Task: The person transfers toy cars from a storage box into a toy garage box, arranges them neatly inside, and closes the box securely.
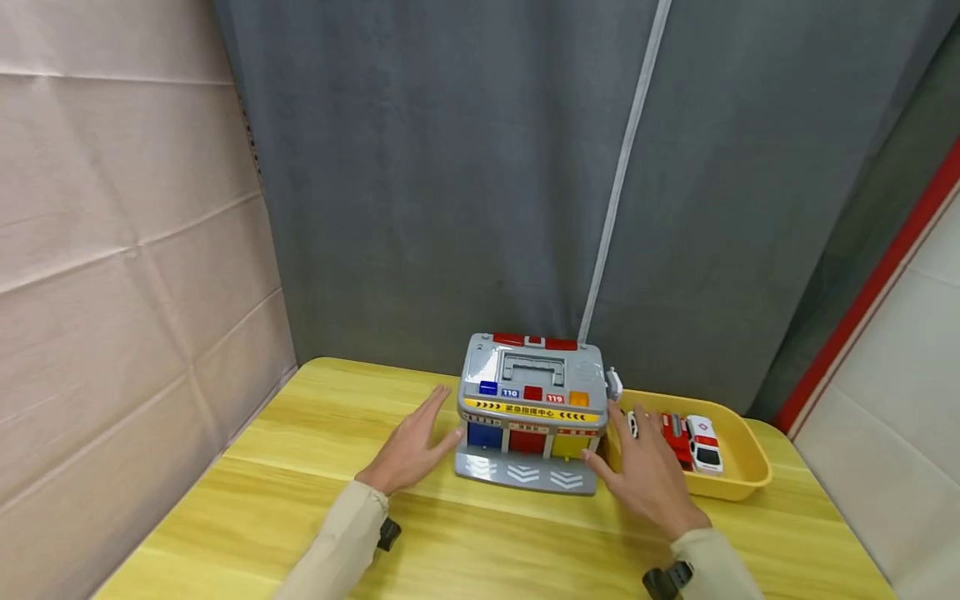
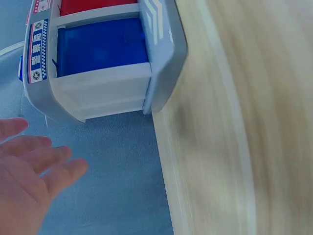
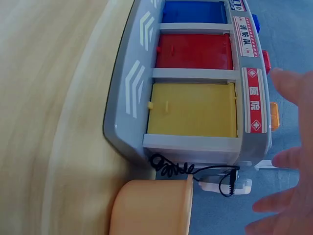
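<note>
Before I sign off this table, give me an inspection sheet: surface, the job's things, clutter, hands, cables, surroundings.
Surface: wood-grain table.
Job's things: gray toy garage, upright; blue door, red door and yellow door closed; yellow bin beside it, holding toy vehicles.
Clutter: nothing seen.
Hands: left hand beside the garage, right hand on the opposite side; neither holds anything.
Cables: black coiled cord at the garage's end nearest the bin.
Surroundings: gray curtain behind, pale wall covering left, white panel right.

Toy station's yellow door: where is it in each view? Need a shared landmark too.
Head: yellow door at lower middle, slightly right.
Left wrist: not in it.
Right wrist: just right of centre.
Landmark: red door, in all three; cut off at left wrist's top edge.
</note>
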Demonstrator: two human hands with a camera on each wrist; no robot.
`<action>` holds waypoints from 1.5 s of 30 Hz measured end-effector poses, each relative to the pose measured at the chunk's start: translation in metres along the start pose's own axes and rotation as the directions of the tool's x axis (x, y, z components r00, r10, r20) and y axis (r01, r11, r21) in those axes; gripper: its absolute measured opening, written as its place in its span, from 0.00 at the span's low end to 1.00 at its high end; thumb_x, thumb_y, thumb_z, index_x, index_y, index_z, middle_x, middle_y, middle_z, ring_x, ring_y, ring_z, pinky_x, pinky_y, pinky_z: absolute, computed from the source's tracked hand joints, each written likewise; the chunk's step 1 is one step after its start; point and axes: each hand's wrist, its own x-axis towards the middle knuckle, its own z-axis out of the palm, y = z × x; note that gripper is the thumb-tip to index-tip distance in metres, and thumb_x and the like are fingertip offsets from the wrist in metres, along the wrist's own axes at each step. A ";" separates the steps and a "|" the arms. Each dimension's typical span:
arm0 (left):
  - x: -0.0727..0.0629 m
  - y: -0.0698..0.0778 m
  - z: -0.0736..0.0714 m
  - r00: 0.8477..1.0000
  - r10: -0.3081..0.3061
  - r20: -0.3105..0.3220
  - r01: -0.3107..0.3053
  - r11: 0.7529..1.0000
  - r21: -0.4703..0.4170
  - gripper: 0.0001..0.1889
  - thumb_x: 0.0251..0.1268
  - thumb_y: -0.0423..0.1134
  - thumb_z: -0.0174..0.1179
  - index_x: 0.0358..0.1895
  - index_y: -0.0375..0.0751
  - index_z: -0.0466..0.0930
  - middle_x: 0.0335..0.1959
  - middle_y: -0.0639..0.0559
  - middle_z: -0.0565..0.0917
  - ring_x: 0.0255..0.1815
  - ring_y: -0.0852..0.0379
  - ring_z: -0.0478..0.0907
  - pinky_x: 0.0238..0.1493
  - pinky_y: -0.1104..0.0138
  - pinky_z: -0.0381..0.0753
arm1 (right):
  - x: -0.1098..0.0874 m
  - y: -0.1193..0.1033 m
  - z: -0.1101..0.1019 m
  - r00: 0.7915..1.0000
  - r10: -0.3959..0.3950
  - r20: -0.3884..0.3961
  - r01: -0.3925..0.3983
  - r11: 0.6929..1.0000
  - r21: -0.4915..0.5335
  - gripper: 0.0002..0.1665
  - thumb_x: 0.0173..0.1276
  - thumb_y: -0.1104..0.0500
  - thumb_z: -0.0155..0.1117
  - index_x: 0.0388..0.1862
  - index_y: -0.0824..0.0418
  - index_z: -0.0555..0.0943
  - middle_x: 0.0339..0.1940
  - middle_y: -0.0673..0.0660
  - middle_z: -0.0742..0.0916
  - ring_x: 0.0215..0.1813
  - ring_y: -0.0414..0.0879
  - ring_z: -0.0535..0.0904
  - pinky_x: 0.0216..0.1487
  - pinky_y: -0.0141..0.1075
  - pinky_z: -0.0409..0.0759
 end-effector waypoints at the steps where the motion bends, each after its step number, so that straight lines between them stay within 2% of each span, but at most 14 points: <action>1: 0.002 0.001 0.001 1.000 -0.002 -0.003 0.002 1.000 -0.007 0.40 0.74 0.61 0.51 0.81 0.50 0.50 0.83 0.48 0.54 0.82 0.44 0.55 0.82 0.46 0.59 | 0.001 0.000 -0.001 1.000 -0.011 -0.005 0.011 1.000 0.006 0.53 0.67 0.30 0.58 0.81 0.57 0.57 0.78 0.77 0.60 0.76 0.80 0.54 0.71 0.74 0.64; 6: 0.010 0.002 0.003 1.000 -0.015 -0.015 0.014 0.998 -0.062 0.38 0.75 0.58 0.52 0.81 0.48 0.52 0.82 0.47 0.57 0.82 0.45 0.56 0.82 0.47 0.59 | 0.005 -0.002 -0.004 0.997 -0.071 -0.015 0.072 0.996 0.060 0.49 0.70 0.37 0.61 0.80 0.57 0.57 0.79 0.74 0.60 0.76 0.76 0.58 0.67 0.74 0.69; 12: 0.020 0.005 0.006 0.999 -0.012 -0.037 0.009 0.996 -0.087 0.37 0.75 0.57 0.51 0.80 0.45 0.53 0.82 0.46 0.58 0.82 0.45 0.57 0.82 0.48 0.59 | 0.017 -0.006 -0.003 0.987 -0.154 -0.050 0.159 0.977 0.142 0.45 0.69 0.49 0.67 0.79 0.58 0.60 0.80 0.68 0.63 0.79 0.69 0.59 0.71 0.68 0.69; 20: 0.034 0.012 0.017 1.000 -0.025 0.002 0.025 0.994 -0.107 0.33 0.77 0.60 0.47 0.79 0.53 0.58 0.83 0.49 0.53 0.82 0.42 0.55 0.81 0.42 0.59 | 0.028 -0.004 0.003 0.962 -0.257 -0.093 0.270 0.946 0.181 0.40 0.67 0.57 0.70 0.76 0.58 0.67 0.76 0.64 0.72 0.77 0.65 0.66 0.72 0.65 0.71; 24: 0.040 0.014 0.017 1.000 -0.025 -0.016 0.023 0.991 -0.135 0.30 0.77 0.56 0.49 0.77 0.51 0.63 0.82 0.44 0.57 0.81 0.39 0.58 0.80 0.41 0.61 | 0.032 -0.004 0.005 0.959 -0.264 -0.098 0.279 0.940 0.199 0.39 0.67 0.57 0.70 0.75 0.57 0.68 0.75 0.62 0.74 0.77 0.63 0.66 0.74 0.64 0.69; 29: 0.048 0.016 0.015 0.998 -0.041 -0.043 0.034 0.985 -0.169 0.26 0.77 0.51 0.52 0.72 0.48 0.69 0.79 0.37 0.62 0.79 0.39 0.63 0.75 0.47 0.71 | 0.035 -0.004 0.005 0.957 -0.267 -0.117 0.287 0.933 0.215 0.38 0.67 0.55 0.70 0.75 0.56 0.69 0.75 0.61 0.74 0.74 0.63 0.70 0.72 0.61 0.73; 35: 0.053 0.021 0.014 0.994 -0.041 -0.102 0.019 0.978 -0.210 0.20 0.73 0.45 0.54 0.65 0.46 0.76 0.74 0.38 0.70 0.73 0.41 0.71 0.68 0.51 0.80 | 0.035 -0.002 0.005 0.954 -0.263 -0.145 0.289 0.935 0.204 0.38 0.67 0.57 0.70 0.75 0.55 0.69 0.74 0.61 0.74 0.70 0.64 0.74 0.67 0.62 0.78; 40: 0.052 0.019 0.019 0.986 -0.038 -0.164 -0.001 0.973 -0.232 0.17 0.70 0.43 0.58 0.59 0.45 0.80 0.64 0.40 0.81 0.62 0.46 0.81 0.62 0.55 0.85 | 0.032 -0.002 0.009 0.955 -0.256 -0.150 0.284 0.936 0.210 0.38 0.66 0.58 0.70 0.75 0.54 0.70 0.74 0.61 0.74 0.69 0.64 0.74 0.65 0.62 0.79; 45: 0.050 0.017 0.021 0.983 -0.053 -0.178 0.006 0.967 -0.255 0.17 0.69 0.43 0.60 0.58 0.46 0.82 0.59 0.41 0.85 0.54 0.51 0.85 0.57 0.57 0.88 | 0.028 -0.002 0.010 0.951 -0.267 -0.158 0.294 0.938 0.184 0.37 0.67 0.57 0.70 0.74 0.54 0.70 0.73 0.60 0.75 0.67 0.64 0.76 0.61 0.61 0.82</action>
